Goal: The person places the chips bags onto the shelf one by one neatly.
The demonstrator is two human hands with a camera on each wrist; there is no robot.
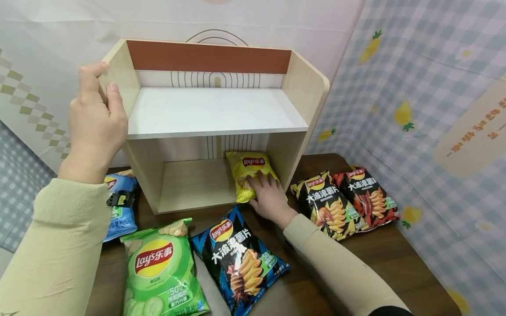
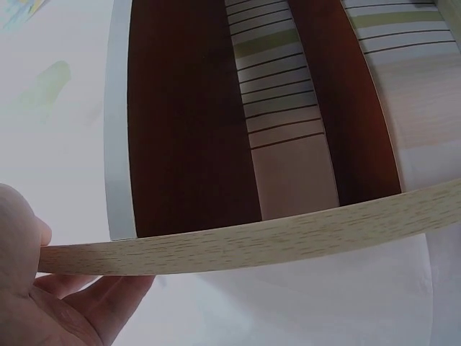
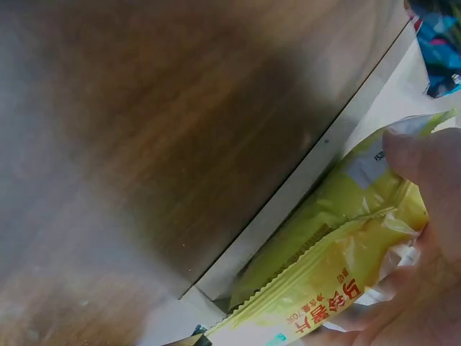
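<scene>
A small two-tier shelf (image 1: 217, 109) with pale wood sides stands on the dark table. At its upper left side my left hand (image 1: 96, 114) grips the edge of the side panel (image 2: 230, 249), thumb and fingers on opposite faces in the left wrist view. In the lower compartment, against the right wall, is a yellow bag of potato chips (image 1: 247, 163). My right hand (image 1: 270, 197) holds that bag near its lower right part. Seen from the right wrist, the thumb (image 3: 407, 155) lies on one side of the bag and the other fingers on the other side.
A green chip bag (image 1: 162, 267) and a blue-black chip bag (image 1: 241, 259) lie before the shelf. Left of it is a blue chip bag (image 1: 122, 206) with a black clip-like item. Two more, a yellow-black bag (image 1: 328, 204) and a red-black bag (image 1: 367, 197), lie at right.
</scene>
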